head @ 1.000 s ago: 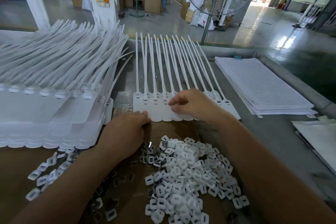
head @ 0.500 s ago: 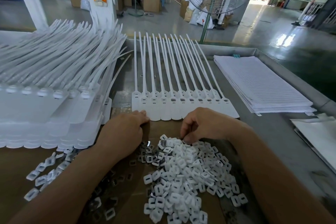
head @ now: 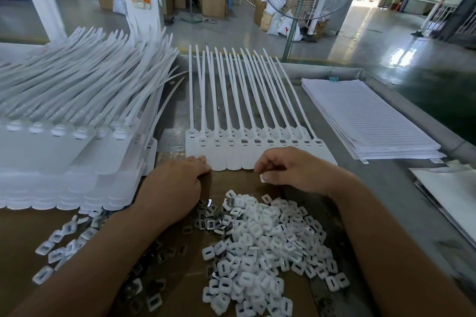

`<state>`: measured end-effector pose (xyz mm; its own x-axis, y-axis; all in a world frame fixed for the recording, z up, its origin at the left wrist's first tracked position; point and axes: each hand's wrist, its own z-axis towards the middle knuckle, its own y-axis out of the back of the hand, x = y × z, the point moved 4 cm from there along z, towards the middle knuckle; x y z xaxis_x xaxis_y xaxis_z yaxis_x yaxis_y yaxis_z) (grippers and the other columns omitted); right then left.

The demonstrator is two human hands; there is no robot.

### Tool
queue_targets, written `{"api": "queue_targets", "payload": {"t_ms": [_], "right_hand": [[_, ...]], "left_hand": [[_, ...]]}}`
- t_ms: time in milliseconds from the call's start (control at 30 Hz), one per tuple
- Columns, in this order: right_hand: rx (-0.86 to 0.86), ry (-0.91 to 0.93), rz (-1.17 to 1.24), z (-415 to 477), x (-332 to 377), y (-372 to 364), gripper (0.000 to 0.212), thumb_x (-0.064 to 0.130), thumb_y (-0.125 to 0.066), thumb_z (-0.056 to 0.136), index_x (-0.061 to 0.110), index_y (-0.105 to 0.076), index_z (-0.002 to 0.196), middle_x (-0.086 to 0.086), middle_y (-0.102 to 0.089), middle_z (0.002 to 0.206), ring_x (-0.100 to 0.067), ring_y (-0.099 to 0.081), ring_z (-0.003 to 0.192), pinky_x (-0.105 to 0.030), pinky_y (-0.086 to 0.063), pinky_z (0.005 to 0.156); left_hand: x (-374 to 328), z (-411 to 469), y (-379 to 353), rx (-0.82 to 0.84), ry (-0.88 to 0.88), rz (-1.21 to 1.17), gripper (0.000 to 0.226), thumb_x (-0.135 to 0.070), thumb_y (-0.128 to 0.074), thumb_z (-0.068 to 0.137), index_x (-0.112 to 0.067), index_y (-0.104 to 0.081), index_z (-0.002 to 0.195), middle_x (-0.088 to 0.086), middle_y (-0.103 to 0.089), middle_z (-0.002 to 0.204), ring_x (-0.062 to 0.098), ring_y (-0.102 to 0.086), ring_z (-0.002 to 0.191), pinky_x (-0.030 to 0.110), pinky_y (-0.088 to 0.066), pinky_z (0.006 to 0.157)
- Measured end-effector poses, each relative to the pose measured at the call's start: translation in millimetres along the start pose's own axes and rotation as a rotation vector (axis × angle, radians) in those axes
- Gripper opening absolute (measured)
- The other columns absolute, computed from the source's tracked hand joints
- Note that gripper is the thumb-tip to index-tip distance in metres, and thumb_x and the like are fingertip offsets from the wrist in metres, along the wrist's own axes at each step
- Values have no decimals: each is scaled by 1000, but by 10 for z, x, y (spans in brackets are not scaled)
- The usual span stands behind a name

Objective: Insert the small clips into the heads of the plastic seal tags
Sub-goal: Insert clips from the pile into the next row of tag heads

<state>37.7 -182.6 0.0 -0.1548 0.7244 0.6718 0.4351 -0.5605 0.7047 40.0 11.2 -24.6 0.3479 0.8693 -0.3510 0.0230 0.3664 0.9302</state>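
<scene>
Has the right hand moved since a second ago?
Yes. The right hand drew back off the row of seal tags, toward the clip pile.

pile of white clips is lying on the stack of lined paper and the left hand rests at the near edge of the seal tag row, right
Not quite. The head view shows the pile of white clips on brown cardboard, not on the stack of lined paper, which lies apart to the right. The left hand does rest at the near edge of the seal tag row.
</scene>
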Motion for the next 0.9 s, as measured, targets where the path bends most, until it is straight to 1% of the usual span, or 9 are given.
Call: {"api": "queue_targets", "payload": {"t_ms": [133,267,367,500,600,667,767,833,900], "right_hand": [[-60,8,-22,51,-12,-17,16,19,-57,90,32,-59,80,17,-61,78,11,-54,69,-8,-41,66],[-125,25,43,90,-1,-25,15,18,-61,87,28,-61,76,13,-64,69,6,-59,63,-10,-44,62],[-242,42,112,119,13,24,18,14,-63,86,29,-66,78,13,-66,73,5,-61,67,-8,-48,64],[-336,4,109,209,7,74,13,9,-62,86,21,-65,86,4,-68,80,-5,-64,71,-18,-52,69],[-412,-22,73,307,1,136,8,9,-63,85,17,-64,82,5,-65,76,-4,-59,68,-17,-47,64],[-460,-39,48,393,-12,173,5,11,-63,86,14,-67,85,7,-63,80,-2,-56,70,-16,-42,66],[-531,-72,37,522,-44,193,11,14,-58,89,9,-68,91,9,-59,86,0,-52,70,-16,-39,64],[-556,-91,42,597,-56,178,13,15,-57,90,9,-68,92,9,-57,85,1,-50,67,-13,-36,58],[-554,-118,44,665,-80,144,12,18,-57,91,12,-68,91,8,-56,87,-1,-49,69,-16,-35,58]], "left_hand": [[0,-1,10,12,1,4,49,-8,-37,90,-29,-43,134,-15,-31,145,4,-28,134,24,-23,108],[-2,7,12,13,-5,11,49,-9,-37,90,-29,-41,135,-15,-31,146,4,-27,134,23,-22,108],[2,13,10,15,-6,9,49,-9,-37,90,-28,-42,135,-14,-32,145,5,-29,134,23,-22,108],[-1,15,11,14,-3,5,49,-7,-37,90,-27,-42,135,-14,-32,145,5,-30,133,22,-22,107],[-2,16,3,24,3,0,50,-6,-37,89,-28,-42,135,-14,-31,146,7,-30,134,25,-23,108],[-2,8,7,20,-6,2,51,-5,-37,89,-28,-43,134,-13,-32,146,8,-30,134,26,-24,108],[-3,-8,17,-8,-13,5,48,-5,-37,89,-27,-48,131,-9,-42,141,10,-40,128,26,-31,104],[-7,-17,20,-12,-14,5,46,-5,-37,88,-26,-51,128,-6,-49,135,12,-46,122,28,-36,100],[-8,-21,22,-11,-16,8,47,-5,-37,88,-25,-51,128,-6,-49,135,13,-46,122,28,-37,100]]}}
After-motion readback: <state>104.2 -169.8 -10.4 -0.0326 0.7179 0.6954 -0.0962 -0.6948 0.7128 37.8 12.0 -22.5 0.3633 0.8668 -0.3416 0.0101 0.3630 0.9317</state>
